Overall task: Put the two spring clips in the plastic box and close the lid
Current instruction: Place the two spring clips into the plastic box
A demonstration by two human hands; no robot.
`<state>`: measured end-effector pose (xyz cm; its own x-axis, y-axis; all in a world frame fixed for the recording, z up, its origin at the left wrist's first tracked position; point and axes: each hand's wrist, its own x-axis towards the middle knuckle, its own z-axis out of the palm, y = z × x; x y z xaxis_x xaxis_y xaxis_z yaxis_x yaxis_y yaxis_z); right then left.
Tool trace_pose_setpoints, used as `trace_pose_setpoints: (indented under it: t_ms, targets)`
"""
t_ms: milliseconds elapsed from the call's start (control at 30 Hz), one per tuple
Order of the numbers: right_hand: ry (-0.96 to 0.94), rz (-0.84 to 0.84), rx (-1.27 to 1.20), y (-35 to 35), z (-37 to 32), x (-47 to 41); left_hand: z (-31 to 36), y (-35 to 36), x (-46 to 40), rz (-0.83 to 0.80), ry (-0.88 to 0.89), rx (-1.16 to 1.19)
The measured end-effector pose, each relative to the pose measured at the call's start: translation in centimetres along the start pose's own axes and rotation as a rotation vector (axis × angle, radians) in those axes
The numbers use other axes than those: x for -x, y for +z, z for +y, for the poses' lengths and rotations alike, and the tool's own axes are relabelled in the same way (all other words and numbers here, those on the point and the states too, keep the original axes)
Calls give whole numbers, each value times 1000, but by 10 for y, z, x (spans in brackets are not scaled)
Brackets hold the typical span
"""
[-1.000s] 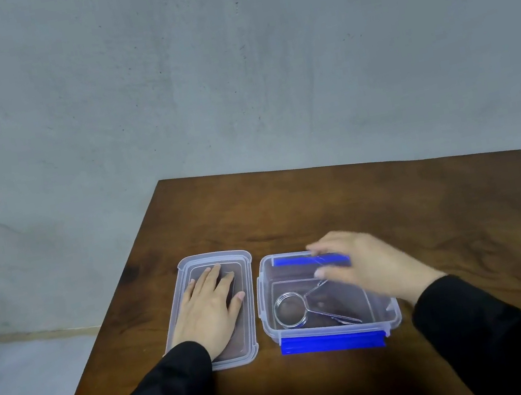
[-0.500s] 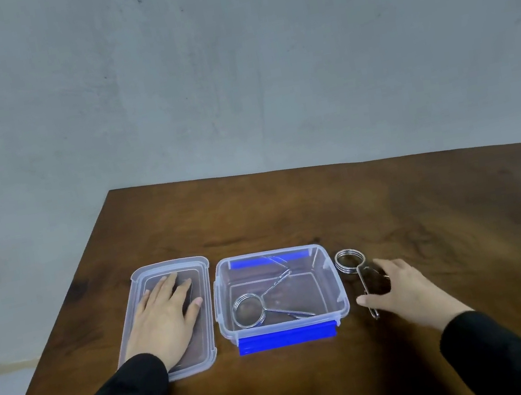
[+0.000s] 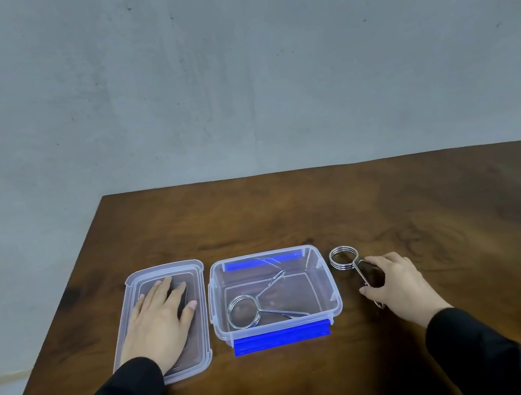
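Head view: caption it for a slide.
One spring clip lies in the open plastic box; right hand closes on the second clip.

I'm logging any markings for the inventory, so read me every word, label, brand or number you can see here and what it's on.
None: no readable text on the plastic box, its lid, the spring clip inside, the second clip by the right hand, the left hand, the table or the wall.

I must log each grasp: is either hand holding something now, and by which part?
The right hand closes on the metal spring clip by its handles. The left hand only rests flat on the clear lid.
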<state>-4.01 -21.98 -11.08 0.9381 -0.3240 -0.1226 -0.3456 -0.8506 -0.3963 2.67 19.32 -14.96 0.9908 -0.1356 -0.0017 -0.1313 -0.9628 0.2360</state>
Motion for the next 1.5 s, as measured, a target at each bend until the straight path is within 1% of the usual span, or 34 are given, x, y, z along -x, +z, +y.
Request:
trace_pose_setpoints:
  t_ms: [67, 133, 300, 400, 467, 567, 667, 800, 867, 967, 1167, 1500]
  targets:
    - [4, 20, -13, -9, -5, -3, 0, -1, 1, 0, -2, 9]
    - [-42, 61, -50, -20, -12, -5, 0, -2, 1, -1, 0, 13]
    - [-314, 211, -140, -57, -54, -2, 2, -2, 3, 30, 8, 23]
    - [-442, 248, -106, -75, -88, 4, 1, -2, 4, 30, 9, 29]
    - [-531, 217, -87, -80, -111, 5, -3, -2, 4, 32, -4, 38]
    - [-620, 106, -20, -80, -135, 9, 0, -2, 3, 30, 7, 40]
    - [-670, 26, 152, -63, -153, 11, 0, -1, 3, 32, 7, 40]
    - [-732, -176, 150, -34, -168, 11, -1, -1, 2, 26, 7, 38]
    - [-743, -247, 187, -19, -173, 7, -1, -1, 2, 30, 13, 34]
    - [-720, -280, 268, 1, -175, 3, -2, -1, 3, 37, 13, 35]
    - [-726, -340, 326, 29, -170, 5, -2, 1, 1, 40, 18, 30]
    - [-722, -340, 299, 37, -169, 7, -2, 1, 2, 43, 9, 19]
